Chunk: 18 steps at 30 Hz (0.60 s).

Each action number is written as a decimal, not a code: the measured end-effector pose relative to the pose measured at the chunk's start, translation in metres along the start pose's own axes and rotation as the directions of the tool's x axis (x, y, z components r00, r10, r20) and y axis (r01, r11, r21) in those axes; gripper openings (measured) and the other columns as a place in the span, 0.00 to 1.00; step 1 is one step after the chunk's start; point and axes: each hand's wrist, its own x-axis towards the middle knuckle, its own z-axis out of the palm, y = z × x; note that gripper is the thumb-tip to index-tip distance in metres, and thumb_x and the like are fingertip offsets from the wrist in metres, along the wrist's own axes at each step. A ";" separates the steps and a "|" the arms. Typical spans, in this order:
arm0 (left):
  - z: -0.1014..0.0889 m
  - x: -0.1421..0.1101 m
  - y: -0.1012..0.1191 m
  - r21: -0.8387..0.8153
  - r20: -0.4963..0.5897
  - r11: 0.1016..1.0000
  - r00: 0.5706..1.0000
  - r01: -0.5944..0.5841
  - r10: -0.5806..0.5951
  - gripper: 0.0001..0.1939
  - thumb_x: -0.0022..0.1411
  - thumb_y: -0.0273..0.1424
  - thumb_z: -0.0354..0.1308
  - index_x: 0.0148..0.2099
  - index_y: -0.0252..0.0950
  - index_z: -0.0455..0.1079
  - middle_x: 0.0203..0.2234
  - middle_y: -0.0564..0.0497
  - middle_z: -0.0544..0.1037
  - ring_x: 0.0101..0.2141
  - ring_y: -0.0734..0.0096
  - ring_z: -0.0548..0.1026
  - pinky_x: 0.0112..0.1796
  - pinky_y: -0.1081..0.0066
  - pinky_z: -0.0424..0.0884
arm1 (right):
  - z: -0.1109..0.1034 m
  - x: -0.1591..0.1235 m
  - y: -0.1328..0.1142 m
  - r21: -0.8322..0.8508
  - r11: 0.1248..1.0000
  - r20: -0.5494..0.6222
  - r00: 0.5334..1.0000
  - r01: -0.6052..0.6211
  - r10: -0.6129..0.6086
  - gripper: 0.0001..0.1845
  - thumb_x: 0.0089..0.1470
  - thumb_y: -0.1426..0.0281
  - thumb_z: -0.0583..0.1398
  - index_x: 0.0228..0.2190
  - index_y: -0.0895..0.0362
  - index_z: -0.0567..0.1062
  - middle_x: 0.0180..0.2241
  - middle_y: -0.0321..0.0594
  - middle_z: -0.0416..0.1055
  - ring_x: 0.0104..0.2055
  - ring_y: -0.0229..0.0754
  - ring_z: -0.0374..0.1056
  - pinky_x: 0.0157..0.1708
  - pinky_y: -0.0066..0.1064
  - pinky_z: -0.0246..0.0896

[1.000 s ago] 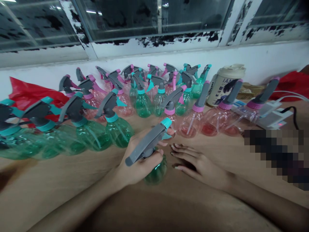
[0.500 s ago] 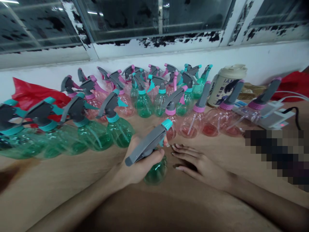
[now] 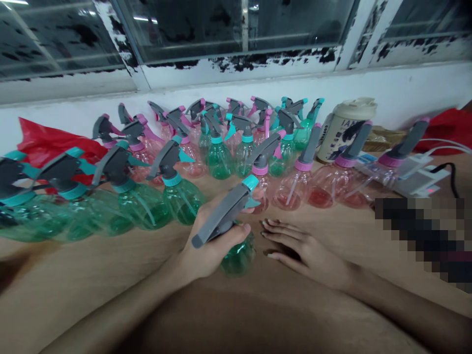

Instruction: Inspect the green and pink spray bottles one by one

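Note:
My left hand [image 3: 212, 246] is wrapped round the neck of a green spray bottle [image 3: 239, 255] with a grey and turquoise trigger head. The bottle stands close in front of me, its head pointing away and to the right. To its right, my right hand [image 3: 302, 248] lies on the wooden table [image 3: 332, 309], fingers stretched out and holding nothing. Just beyond the hands stands a pink spray bottle [image 3: 261, 194], partly hidden behind the held one. The nearest green spray bottle [image 3: 182, 201] on the left stands just beyond my left hand.
Several green bottles line the left and several pink bottles [image 3: 289, 191] the right, with mixed ones behind. A red plastic bag [image 3: 55, 142] lies at left. At right are a cream cup [image 3: 344, 130], a white device with cables [image 3: 420, 177] and another red bag [image 3: 446, 130]. A window wall closes the back.
The green bottle in my left hand has shifted slightly up and away from me, and its trigger shows more clearly. My right hand has stayed in place.

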 end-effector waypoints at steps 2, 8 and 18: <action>0.001 0.001 -0.001 -0.026 -0.029 1.000 0.999 0.016 -0.017 0.06 0.52 0.35 0.55 0.30 0.40 0.72 0.21 0.54 0.74 0.27 0.66 0.72 0.34 0.66 0.71 | -0.001 0.000 -0.001 0.004 1.000 -0.003 1.000 -0.003 0.003 0.23 0.58 0.61 0.54 0.54 0.53 0.63 0.57 0.39 0.61 0.60 0.43 0.53 0.58 0.43 0.53; 0.000 0.003 -0.003 -0.142 0.052 0.990 0.999 0.009 -0.002 0.07 0.53 0.32 0.55 0.34 0.41 0.73 0.26 0.53 0.77 0.35 0.64 0.74 0.42 0.63 0.70 | -0.002 0.001 -0.001 -0.018 1.000 0.028 1.000 -0.010 0.011 0.24 0.59 0.61 0.53 0.54 0.55 0.63 0.58 0.40 0.59 0.61 0.43 0.52 0.59 0.43 0.52; 0.002 0.000 0.003 -0.162 -0.019 0.979 0.991 0.125 -0.129 0.03 0.48 0.33 0.55 0.25 0.40 0.66 0.22 0.54 0.71 0.26 0.67 0.71 0.29 0.67 0.70 | -0.001 0.000 -0.001 -0.033 0.999 0.029 0.999 -0.011 0.012 0.24 0.59 0.60 0.52 0.54 0.55 0.63 0.58 0.40 0.59 0.61 0.42 0.51 0.59 0.42 0.51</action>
